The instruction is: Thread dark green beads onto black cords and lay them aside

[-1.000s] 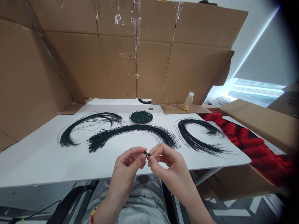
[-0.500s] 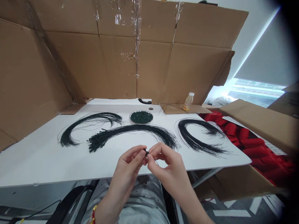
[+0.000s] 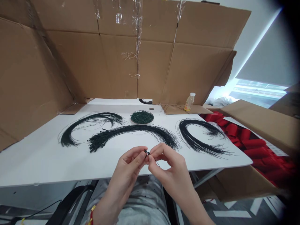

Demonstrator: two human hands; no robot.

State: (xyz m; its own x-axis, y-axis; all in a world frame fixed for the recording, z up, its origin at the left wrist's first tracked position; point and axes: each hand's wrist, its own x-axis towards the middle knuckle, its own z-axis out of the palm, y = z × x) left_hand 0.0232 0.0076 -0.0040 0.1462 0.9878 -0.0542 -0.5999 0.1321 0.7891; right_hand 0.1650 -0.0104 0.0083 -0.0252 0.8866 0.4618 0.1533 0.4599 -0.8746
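Above the front edge of the table, my left hand [image 3: 131, 164] and my right hand [image 3: 167, 165] meet, thumbs and forefingers pinched. Between the fingertips is a small dark bead [image 3: 147, 152], partly covered by the fingers. A thin dark wire [image 3: 157, 163] trails from under my right fingertips. Just beyond the hands lies a bundle of black wires [image 3: 138, 128], its left end thick with dark beads [image 3: 97, 141]. Behind it stands a round dish of dark green beads [image 3: 142, 117].
Two more curved bundles of black wire lie on the white table [image 3: 47, 159], one left [image 3: 77, 125] and one right [image 3: 189, 137]. Cardboard walls [image 3: 112, 65] enclose the back and left. A small bottle [image 3: 189, 102] stands back right. Beyond the right edge, a carton holds red rolls [image 3: 253, 143].
My right hand has shifted very slightly to the right, and a little more of the dark bead shows between the fingertips. The things on the table lie as before.
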